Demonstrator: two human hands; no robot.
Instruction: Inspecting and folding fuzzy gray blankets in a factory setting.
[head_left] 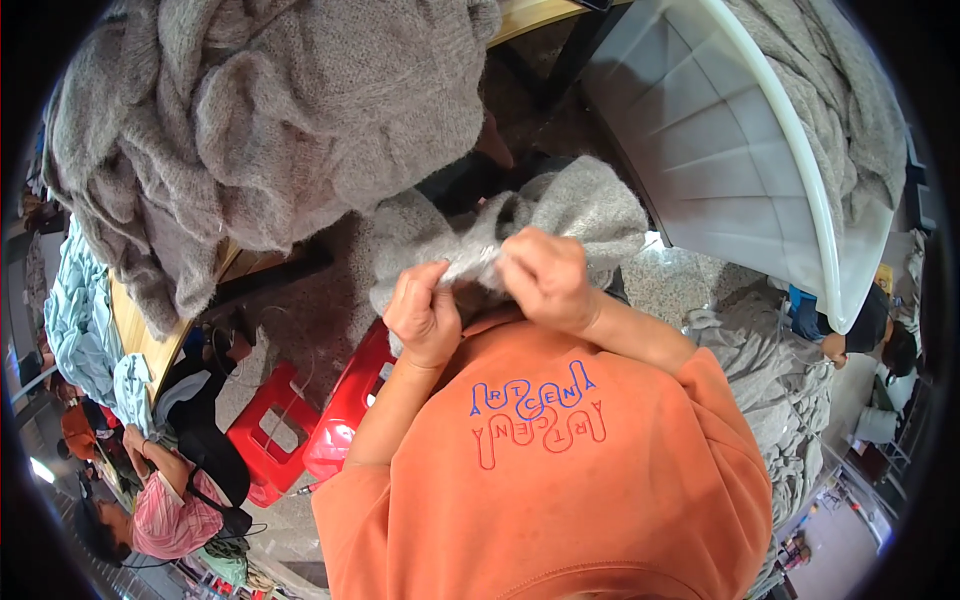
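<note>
A fuzzy grey knit garment (590,215) hangs bunched in front of my chest, over my lap. My left hand (425,310) is closed on its gathered edge, with thumb and fingers pressed together. Close by on the right, my right hand (545,280) grips the same edge, fingers curled in. A short stretch of the knit lies taut between the two hands. Its lower folds are partly hidden behind my hands and orange shirt (540,500).
A large heap of grey knit (280,120) covers a wooden table (150,345) at the left. Red plastic stools (345,415) stand below it. At the right are a big white bin (720,130) and piled grey cloth (770,400). Other people work at both sides.
</note>
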